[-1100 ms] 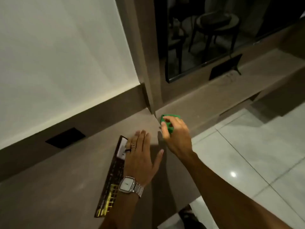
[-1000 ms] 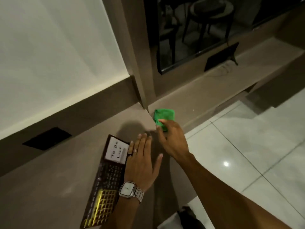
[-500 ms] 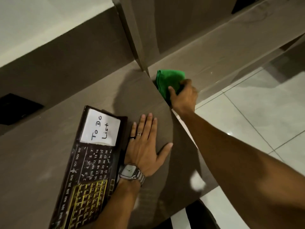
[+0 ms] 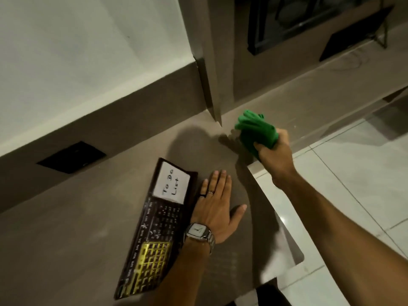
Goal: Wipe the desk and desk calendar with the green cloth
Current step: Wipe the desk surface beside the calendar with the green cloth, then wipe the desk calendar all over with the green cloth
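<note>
The green cloth [image 4: 256, 131] is bunched in my right hand [image 4: 276, 155], lifted just above the far right corner of the brown desk [image 4: 66, 239]. A dark desk calendar [image 4: 154, 228] lies flat on the desk, with a white "To Do List" note at its top and a yellow grid near its bottom. Flat on the desk, fingers spread, my left hand [image 4: 216, 208] rests right beside the calendar's right edge; a watch is on that wrist.
A vertical brown panel [image 4: 212, 85] meets the desk at its far right corner. Behind it a lower ledge [image 4: 309, 93] runs to the right with a dark stand [image 4: 353, 34] on it. White floor tiles [image 4: 353, 173] lie beyond the desk's right edge.
My right hand went from reaching for the cloth at the ledge corner to gripping it bunched and lifting it. The view shifted. My left hand stayed flat beside the calendar.
</note>
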The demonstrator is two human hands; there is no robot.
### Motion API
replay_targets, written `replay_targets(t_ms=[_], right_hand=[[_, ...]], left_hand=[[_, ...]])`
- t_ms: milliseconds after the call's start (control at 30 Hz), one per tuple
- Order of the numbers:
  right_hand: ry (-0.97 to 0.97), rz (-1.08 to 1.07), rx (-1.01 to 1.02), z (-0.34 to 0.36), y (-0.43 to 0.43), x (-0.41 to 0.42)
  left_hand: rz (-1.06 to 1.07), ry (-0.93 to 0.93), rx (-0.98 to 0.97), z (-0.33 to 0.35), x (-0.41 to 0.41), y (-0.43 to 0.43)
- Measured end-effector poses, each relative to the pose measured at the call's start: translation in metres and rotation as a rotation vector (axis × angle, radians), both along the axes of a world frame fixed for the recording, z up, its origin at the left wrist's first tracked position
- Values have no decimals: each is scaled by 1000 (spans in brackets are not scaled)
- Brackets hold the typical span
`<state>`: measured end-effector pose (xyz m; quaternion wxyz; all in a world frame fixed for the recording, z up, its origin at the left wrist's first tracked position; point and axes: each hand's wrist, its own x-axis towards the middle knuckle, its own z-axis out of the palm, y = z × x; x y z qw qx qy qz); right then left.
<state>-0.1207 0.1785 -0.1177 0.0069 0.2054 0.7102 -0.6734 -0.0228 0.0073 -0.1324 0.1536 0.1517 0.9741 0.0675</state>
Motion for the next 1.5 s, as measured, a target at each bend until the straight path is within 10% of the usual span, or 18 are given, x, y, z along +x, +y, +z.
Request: replay_targets(t_ms=[300,1100,1500], right_hand=[[199,336,41,50,-40,106],[699,782,839,-17,-146,172],[757,789,773,-5,-153,160]], left_hand=[[129,331,65,125,42,-70],[251,-44,266,84,114,-144],[260,-13,342,77,113,-147]])
